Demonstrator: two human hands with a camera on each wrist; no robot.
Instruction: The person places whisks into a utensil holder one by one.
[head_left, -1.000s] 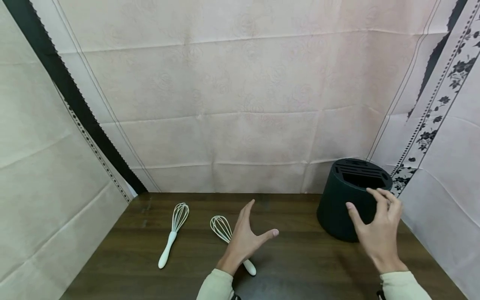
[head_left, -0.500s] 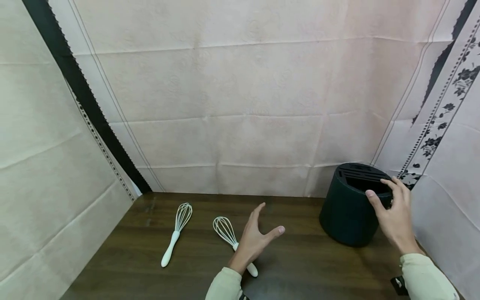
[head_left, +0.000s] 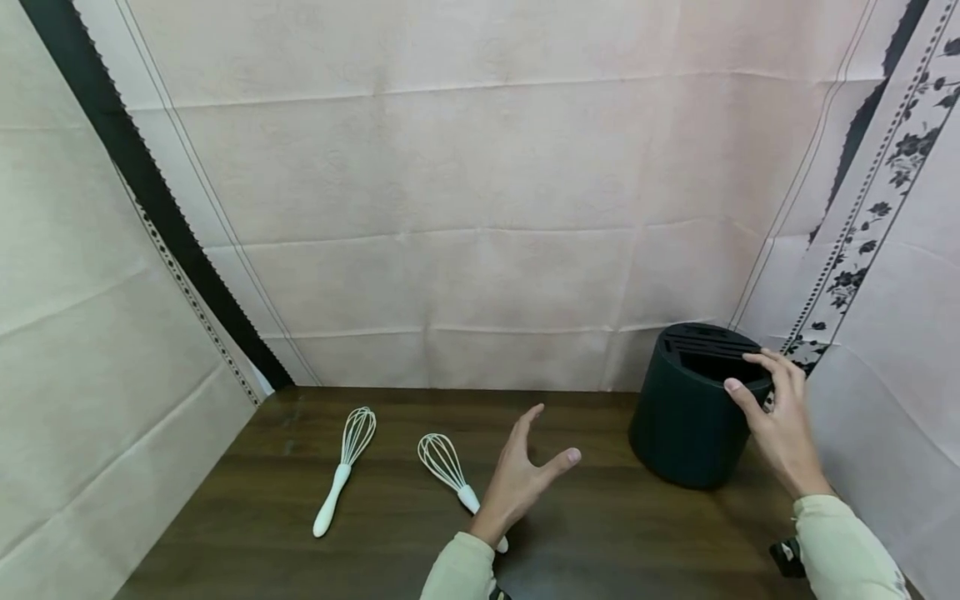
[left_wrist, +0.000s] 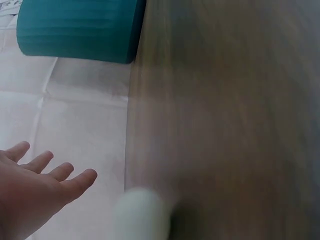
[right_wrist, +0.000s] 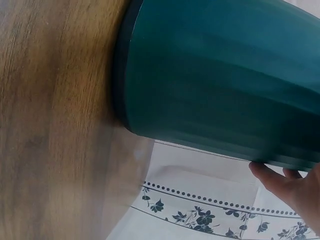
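A round, dark green knife block (head_left: 686,425) stands at the back right of the table, with narrow slots and a wide opening in its top. My right hand (head_left: 780,425) is at its right side, thumb and fingertips spread at the rim; in the right wrist view a fingertip meets the wall of the block. My left hand (head_left: 517,479) is raised, fingers straight, thumb apart, holding nothing. Under its wrist lies a white whisk (head_left: 442,460), its handle partly hidden. Farther left lies a second white whisk (head_left: 345,467).
The brown wooden table (head_left: 405,558) ends at a pale, creased cloth (head_left: 465,283) hung behind it. More cloth hangs at both sides, the right one (head_left: 900,375) close beside my right forearm.
My right hand has moved from in front of the knife block round to its right side and rim. My left hand has shifted slightly right. The whisks stay put.
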